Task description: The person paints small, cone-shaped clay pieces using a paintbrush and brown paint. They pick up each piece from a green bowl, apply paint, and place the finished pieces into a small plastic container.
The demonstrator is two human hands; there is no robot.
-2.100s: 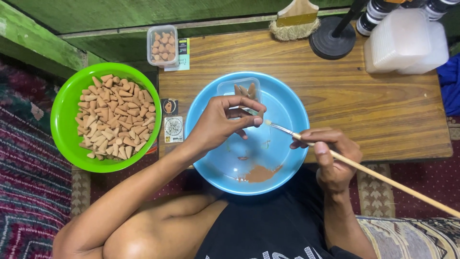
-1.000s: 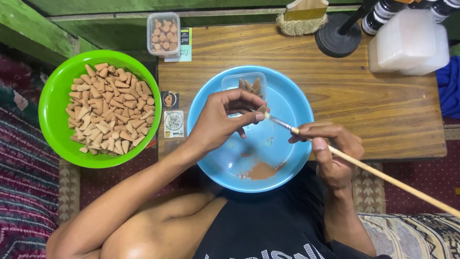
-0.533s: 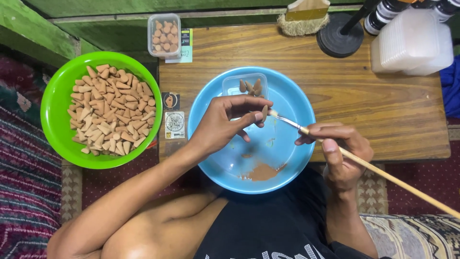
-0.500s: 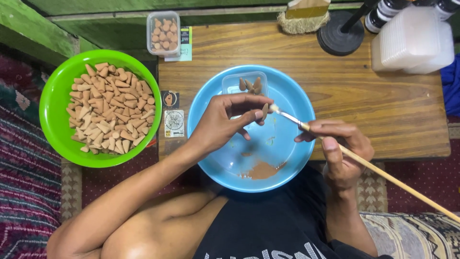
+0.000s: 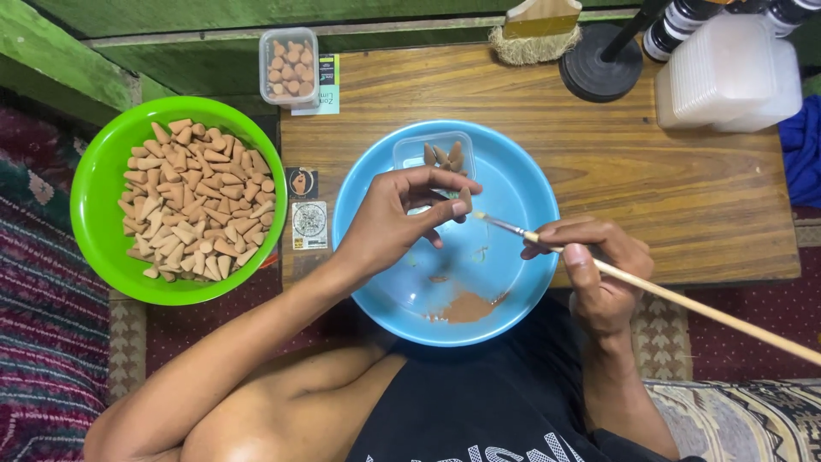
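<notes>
The left hand [image 5: 389, 224] pinched a small brown cone [image 5: 465, 200] over the blue bowl [image 5: 522, 184], which overhung the wooden table's [image 5: 667, 188] near edge. The right hand [image 5: 599, 269] held a thin brush [image 5: 676, 295], its tip just beside the cone. A green bowl [image 5: 94, 205] of cones sat beyond the table's left edge.

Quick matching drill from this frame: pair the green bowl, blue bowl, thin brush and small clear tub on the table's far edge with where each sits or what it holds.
1. green bowl
2. blue bowl
3. thin brush
4. small clear tub

A. held in the right hand
B. far edge of the table, a few cones inside
C. heaped with tan cones
D. brown powder at its bottom

Pairs: 1-C, 2-D, 3-A, 4-B
</notes>
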